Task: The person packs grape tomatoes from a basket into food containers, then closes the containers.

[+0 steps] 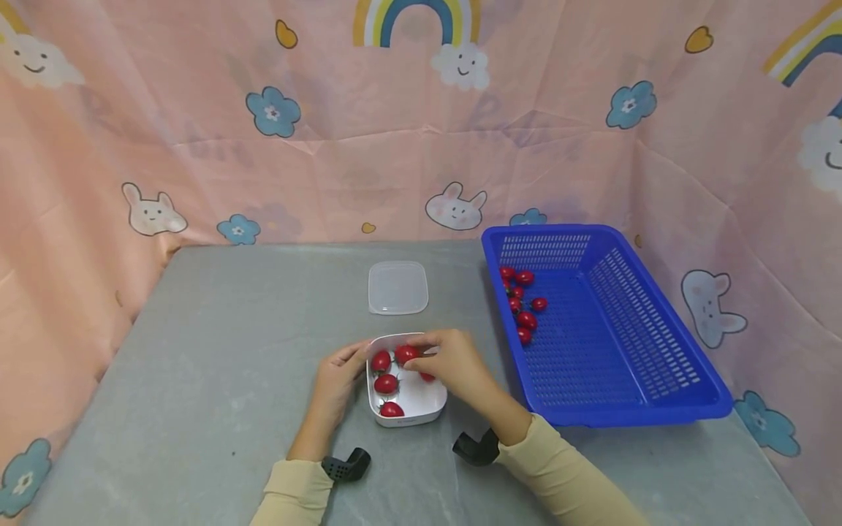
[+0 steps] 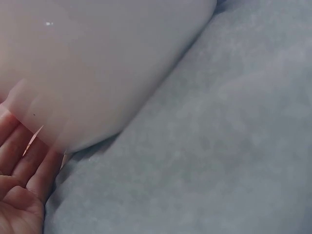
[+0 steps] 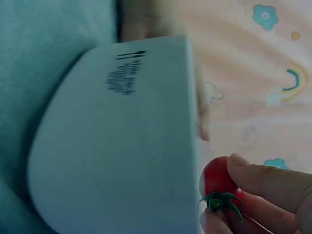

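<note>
The cherry tomato (image 3: 218,178) sits pinched between the thumb and fingertips of the right hand (image 1: 454,365), just over the far part of the white container (image 1: 421,409), which stands on the grey tabletop (image 1: 217,351) close to the person. The right wrist view shows the fruit's green calyx pointing down toward the palm and the container's outer wall right beside it. The left hand (image 1: 338,383) lies against the container's left wall with fairly straight fingers, steadying it rather than gripping it; the left wrist view shows those fingers (image 2: 19,151) resting along the pale wall.

Four or so tomatoes (image 1: 385,383) already lie inside, so the pinched one seems best lowered into a bare patch of the white floor, near the right side, and let go only when it is low enough not to bounce or roll over the rim. A light pinch should do, since the skin looks thin and easily bruised. The left hand probably ought to hold the container in place.

More tomatoes lie in the blue basket (image 1: 658,394) to the right, and a clear lid (image 1: 397,287) rests just beyond the container.
</note>
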Available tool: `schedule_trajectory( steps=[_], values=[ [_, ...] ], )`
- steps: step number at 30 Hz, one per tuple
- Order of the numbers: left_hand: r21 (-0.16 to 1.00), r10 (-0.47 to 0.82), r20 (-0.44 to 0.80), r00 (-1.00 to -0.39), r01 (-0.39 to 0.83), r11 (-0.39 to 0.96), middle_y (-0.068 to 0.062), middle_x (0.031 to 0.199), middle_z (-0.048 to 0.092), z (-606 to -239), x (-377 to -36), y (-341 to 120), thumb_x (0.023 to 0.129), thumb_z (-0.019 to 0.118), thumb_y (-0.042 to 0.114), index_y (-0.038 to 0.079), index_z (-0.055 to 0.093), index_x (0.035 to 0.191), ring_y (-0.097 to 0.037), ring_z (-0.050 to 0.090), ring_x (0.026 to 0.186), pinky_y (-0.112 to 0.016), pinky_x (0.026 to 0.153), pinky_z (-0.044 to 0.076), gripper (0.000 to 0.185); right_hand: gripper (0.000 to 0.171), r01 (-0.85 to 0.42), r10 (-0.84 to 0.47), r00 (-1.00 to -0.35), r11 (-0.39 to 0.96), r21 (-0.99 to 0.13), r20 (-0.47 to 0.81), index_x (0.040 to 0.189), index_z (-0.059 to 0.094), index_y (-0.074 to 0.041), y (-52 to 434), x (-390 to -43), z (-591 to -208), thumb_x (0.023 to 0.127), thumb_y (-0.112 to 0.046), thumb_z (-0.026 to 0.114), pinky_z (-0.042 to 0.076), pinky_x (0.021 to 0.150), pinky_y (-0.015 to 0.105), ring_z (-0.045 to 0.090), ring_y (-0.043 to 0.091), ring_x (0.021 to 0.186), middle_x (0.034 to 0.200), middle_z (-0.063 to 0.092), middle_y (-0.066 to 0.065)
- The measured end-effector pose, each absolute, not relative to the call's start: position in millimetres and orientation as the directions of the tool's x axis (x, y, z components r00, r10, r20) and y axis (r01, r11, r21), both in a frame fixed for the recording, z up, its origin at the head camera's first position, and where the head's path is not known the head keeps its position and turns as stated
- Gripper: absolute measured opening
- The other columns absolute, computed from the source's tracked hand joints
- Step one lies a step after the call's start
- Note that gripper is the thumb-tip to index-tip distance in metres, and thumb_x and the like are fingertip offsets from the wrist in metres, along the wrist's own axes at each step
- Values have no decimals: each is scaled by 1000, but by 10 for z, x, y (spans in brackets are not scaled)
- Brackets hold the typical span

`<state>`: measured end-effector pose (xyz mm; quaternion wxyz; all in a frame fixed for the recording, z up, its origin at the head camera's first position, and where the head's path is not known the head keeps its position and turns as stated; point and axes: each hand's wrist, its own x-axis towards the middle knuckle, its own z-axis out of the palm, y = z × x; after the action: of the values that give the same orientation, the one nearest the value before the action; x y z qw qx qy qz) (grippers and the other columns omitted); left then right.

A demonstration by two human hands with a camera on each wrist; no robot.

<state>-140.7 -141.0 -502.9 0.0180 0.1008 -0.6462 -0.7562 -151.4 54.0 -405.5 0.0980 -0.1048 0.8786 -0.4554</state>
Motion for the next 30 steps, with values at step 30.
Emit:
schedule_trajectory(
  steps=[30],
  values=[
    [980, -156, -127, -980, -99, -173, 3, 101, 76, -5019, -1403, -1410, 95, 67, 16, -11, 66, 119, -1, 69, 93, -19, 86, 55, 36, 28, -398, -415, -899, 651, -646, 136, 101, 77, 0, 342, -1438, -4382, 74, -2, 83, 57, 86, 40, 70, 26, 96, 100, 76, 13]
  ],
)
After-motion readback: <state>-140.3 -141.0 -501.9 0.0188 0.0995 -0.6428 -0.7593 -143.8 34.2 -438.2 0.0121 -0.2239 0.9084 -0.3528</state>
